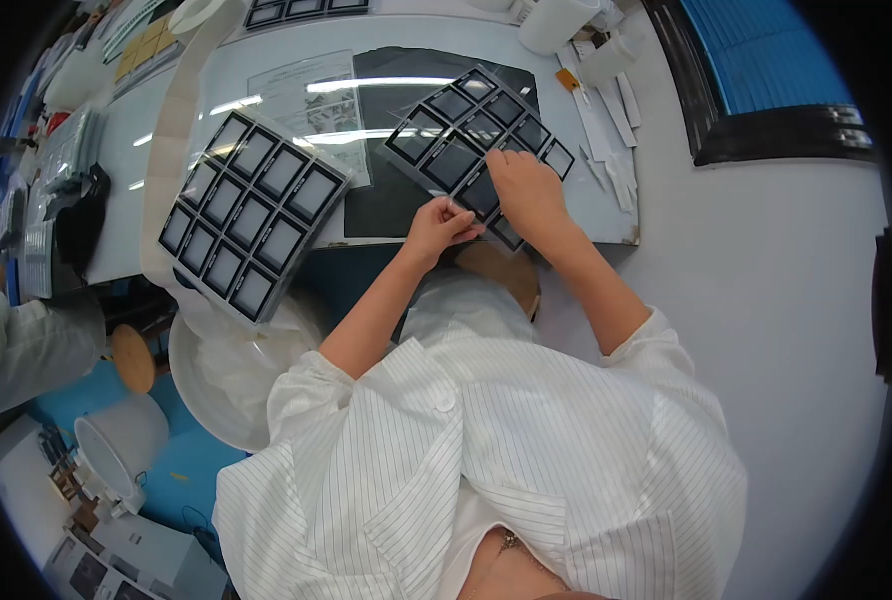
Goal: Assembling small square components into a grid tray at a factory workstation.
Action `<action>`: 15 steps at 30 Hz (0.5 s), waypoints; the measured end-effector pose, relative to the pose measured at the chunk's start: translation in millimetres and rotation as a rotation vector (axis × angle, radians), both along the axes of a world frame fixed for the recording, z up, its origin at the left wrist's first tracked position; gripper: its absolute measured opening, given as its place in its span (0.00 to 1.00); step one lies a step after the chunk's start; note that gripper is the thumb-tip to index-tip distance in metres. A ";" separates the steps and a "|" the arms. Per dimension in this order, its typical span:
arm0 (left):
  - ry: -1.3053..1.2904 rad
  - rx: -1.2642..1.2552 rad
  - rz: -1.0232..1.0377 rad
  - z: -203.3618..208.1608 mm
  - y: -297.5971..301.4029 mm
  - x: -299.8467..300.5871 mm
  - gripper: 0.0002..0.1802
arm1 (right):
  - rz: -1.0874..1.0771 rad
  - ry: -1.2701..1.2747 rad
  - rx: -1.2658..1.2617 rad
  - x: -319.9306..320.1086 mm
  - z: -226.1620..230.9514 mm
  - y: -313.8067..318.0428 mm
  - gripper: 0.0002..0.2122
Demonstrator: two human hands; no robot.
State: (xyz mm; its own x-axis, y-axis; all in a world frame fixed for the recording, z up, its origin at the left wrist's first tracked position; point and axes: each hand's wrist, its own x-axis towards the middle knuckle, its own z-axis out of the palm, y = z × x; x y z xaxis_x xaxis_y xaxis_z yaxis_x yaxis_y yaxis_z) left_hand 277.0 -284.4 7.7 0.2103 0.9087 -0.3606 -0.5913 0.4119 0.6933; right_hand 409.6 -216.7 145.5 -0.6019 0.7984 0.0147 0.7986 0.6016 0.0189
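A clear plastic tray (452,162) holding several black-framed rectangular panels lies at an angle on a black mat, its near corner close to the table's front edge. Over its right side is my right hand (528,195), fingers curled down onto the panels; whatever they grip is hidden under the hand. My left hand (440,230) is at the tray's near left edge, thumb and fingertips pressed together. What it pinches is too small to make out. To the left, a second tray of the same panels (251,215) rests partly over the front edge of the table.
The black mat (374,215) and a printed sheet (306,95) lie on the table. White containers (556,25) and slim tools (606,115) are at the back right. A white bin (211,375) stands below the left tray. Another person's sleeve (41,345) shows far left.
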 end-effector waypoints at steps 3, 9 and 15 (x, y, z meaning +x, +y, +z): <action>0.170 0.023 -0.040 0.3 4.2 -12.0 0.18 | 0.131 0.116 -0.187 6.1 2.2 -2.0 0.08; 0.078 -0.114 0.280 -3.1 27.0 -31.2 0.12 | -0.172 0.124 -0.324 -16.8 18.9 -13.4 0.08; 0.144 -0.133 0.198 6.9 -5.5 -15.3 0.13 | -0.030 0.076 -0.294 -5.9 -18.1 8.6 0.09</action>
State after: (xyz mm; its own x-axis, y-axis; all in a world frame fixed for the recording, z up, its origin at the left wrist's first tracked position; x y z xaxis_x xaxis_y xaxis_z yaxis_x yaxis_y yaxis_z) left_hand 261.7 -289.9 14.6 -0.0288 0.8699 -0.4924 -0.5686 0.3909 0.7238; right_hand 403.7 -208.1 127.4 -0.5841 0.7925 -0.1753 0.8084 0.5488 -0.2128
